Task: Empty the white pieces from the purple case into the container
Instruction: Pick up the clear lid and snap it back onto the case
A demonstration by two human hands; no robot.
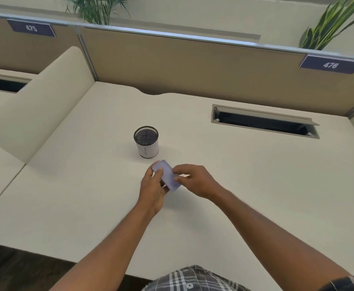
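A small flat purple case is held just above the white desk near its middle. My left hand grips it from the left side and below, thumb on its top face. Fingertips of my right hand pinch its right edge. The case looks closed; no white pieces show. The container, a round mesh cup with a black rim and a white paper wrap, stands upright a short way beyond the case, slightly left. Its inside looks dark.
An open cable slot is cut into the desk at the back right. A tan partition closes the back, and a cream side divider slopes along the left. Plants stand behind the partition.
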